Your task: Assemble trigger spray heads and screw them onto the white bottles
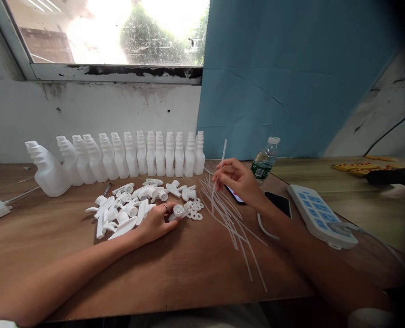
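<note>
On the brown bench, from my remote view, I see the left hand curled narrowly around a white trigger sprayer head, its round collar facing up, just beside the flat white washers and the piled sprayer heads. I see the right hand pinching a thin white tube, nearly upright, above the loose tubes. White spray bottles stand in a row along the wall.
</note>
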{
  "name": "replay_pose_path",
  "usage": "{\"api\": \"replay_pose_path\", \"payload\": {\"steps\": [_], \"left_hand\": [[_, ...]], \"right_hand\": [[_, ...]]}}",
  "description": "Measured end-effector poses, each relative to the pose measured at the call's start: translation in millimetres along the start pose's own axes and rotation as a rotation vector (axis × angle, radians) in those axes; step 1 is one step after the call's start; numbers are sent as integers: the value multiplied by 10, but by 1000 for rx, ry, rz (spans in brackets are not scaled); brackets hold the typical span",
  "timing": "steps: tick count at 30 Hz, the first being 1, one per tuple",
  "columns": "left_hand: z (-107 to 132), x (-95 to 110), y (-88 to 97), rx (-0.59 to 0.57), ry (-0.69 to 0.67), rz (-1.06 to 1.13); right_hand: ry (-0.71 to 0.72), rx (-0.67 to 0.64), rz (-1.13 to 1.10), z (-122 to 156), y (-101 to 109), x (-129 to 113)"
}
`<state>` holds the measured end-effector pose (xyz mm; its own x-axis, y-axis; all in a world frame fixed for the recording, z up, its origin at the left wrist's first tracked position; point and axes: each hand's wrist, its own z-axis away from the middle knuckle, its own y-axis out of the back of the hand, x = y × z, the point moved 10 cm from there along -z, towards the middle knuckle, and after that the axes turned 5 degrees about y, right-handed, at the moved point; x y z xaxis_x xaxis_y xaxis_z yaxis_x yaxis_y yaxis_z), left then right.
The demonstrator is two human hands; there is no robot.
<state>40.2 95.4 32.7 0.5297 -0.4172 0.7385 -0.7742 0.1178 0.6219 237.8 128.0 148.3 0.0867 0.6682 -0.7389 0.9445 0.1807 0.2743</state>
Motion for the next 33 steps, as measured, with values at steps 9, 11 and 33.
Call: {"api": "replay_pose_path", "payload": {"steps": [9, 11, 33], "left_hand": [[-5, 34, 1, -6, -18, 0], [-3, 31, -5, -8, -17, 2], [5, 69, 1, -9, -27, 39]], "right_hand": [[-205, -475, 7, 314, -592, 434], [-214, -456, -19, 295, -547, 434], [31, -325, -348, -19, -1025, -107]]}}
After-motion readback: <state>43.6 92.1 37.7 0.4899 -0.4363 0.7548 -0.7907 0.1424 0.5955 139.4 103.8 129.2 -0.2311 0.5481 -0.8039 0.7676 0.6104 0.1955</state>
